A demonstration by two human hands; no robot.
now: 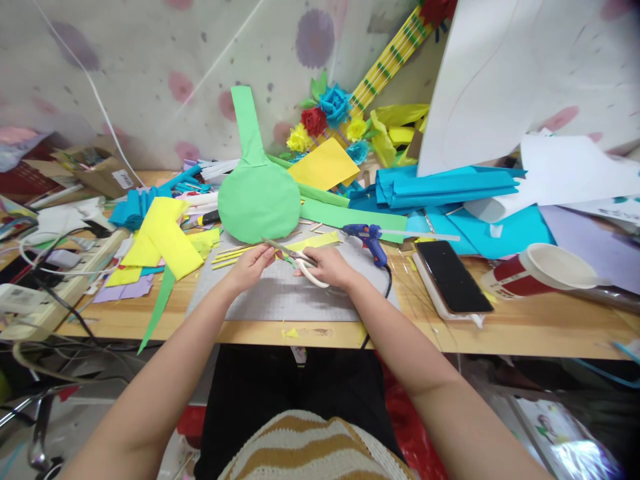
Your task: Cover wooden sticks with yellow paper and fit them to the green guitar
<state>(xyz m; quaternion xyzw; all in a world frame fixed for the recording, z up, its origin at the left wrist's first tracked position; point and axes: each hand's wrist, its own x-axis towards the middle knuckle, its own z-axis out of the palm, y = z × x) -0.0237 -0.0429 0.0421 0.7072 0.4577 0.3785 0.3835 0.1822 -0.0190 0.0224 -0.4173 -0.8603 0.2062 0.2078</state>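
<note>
My right hand (329, 267) is closed around a pair of scissors (314, 273) with white handles, blades pointing left. Close to the blade tips, my left hand (253, 267) has its fingers pressed together; whatever they pinch is too small to make out. Both hands are over a grey cutting mat (280, 308). Just behind them stands a round green paper shape (259, 202) with a long neck. Thin yellow strips (227, 257) lie beside my left hand. To the right of my right hand rests a blue glue gun (369, 241) with a clear glue stick in its back.
A phone (454, 275) and a tilted paper cup (537, 270) are on the right. Blue crepe paper (445, 187) lies behind them. Yellow paper (173, 240) and a power strip (65, 283) with cables occupy the left. A paper-flower guitar shape (385, 67) leans at the back.
</note>
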